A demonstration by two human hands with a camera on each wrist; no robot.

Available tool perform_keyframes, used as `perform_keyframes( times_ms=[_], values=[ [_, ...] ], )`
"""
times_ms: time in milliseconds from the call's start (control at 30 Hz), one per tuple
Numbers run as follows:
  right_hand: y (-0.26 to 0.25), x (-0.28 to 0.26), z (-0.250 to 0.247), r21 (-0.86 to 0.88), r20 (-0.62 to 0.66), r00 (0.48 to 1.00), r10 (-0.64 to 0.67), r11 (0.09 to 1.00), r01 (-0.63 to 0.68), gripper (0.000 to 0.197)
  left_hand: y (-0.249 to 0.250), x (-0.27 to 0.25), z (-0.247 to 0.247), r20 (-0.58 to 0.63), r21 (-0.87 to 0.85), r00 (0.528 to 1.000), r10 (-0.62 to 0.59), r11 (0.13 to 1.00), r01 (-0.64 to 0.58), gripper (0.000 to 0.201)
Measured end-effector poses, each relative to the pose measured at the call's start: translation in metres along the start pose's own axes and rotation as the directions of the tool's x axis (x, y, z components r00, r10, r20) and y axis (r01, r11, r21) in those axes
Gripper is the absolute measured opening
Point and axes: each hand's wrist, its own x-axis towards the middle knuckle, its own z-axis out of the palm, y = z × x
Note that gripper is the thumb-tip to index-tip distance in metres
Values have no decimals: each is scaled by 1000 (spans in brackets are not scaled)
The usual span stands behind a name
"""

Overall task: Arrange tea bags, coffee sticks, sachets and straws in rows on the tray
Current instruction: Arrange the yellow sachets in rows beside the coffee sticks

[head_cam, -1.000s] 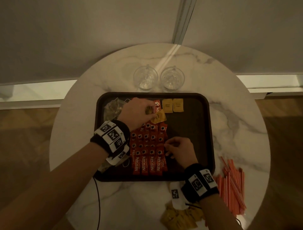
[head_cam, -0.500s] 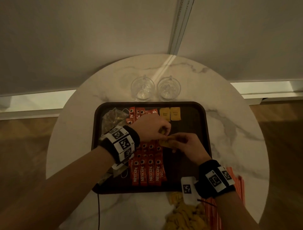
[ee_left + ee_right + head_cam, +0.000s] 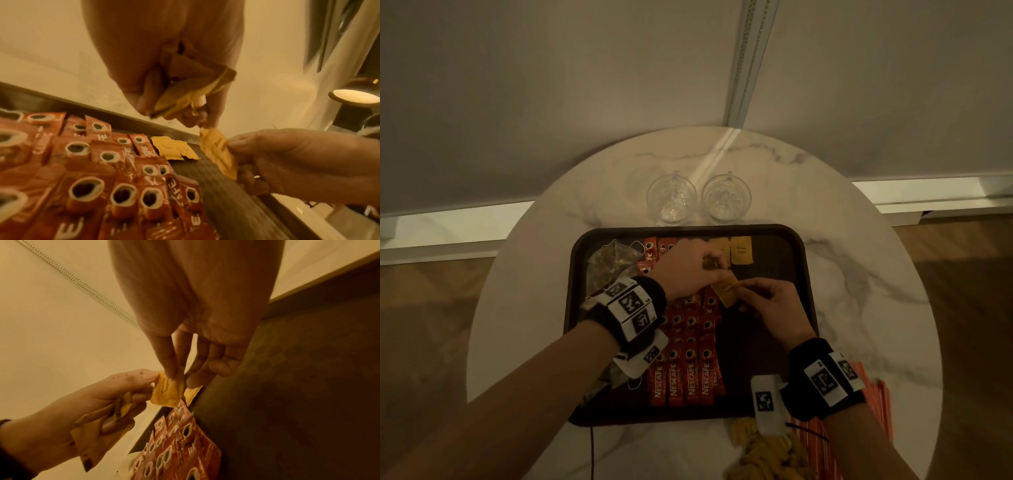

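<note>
At the near edge of a round marble table [image 3: 524, 308], a heap of loose yellow sachets [image 3: 760, 452] and a bundle of orange straws [image 3: 880, 404] wait off the dark tray [image 3: 810, 274]. Over the tray, the right hand [image 3: 774, 308] pinches one yellow sachet [image 3: 727, 291] between thumb and forefinger, the other fingers loosely curled, while the left hand's [image 3: 685, 267] fingertips touch its far corner and its curled fingers clutch a crumpled wad of spare sachets [image 3: 185, 91]. Below lie rows of red coffee sticks [image 3: 688, 359], tea bags [image 3: 609, 263] at the left, and two placed sachets [image 3: 741, 250] at the far rim. Beyond stand two glass cups [image 3: 698, 198]. A fumbled handover could drop the sachet askew onto the sticks, or spill the wad.
</note>
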Motion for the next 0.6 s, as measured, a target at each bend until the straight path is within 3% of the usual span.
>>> perform_keyframes(
  times_ms=[133, 267, 400, 600],
  values=[
    [8, 10, -2, -89, -129, 990, 56, 994, -68, 8, -6, -5, -2, -36, -226, 989, -140, 966, 128, 13],
    [14, 19, 1, -124, -189, 976, 109, 983, -134, 9, -9, -24, -2, 16, -520, 958, -285, 816, 251, 24],
    [9, 26, 10, -146, -167, 980, 105, 981, -130, 13, -16, -45, 7, 1, -562, 948, -317, 784, 263, 28],
    [5, 42, 20, -176, -206, 977, 55, 980, -93, 14, -23, -58, 15, -52, -628, 943, -330, 745, 225, 19]
  ],
)
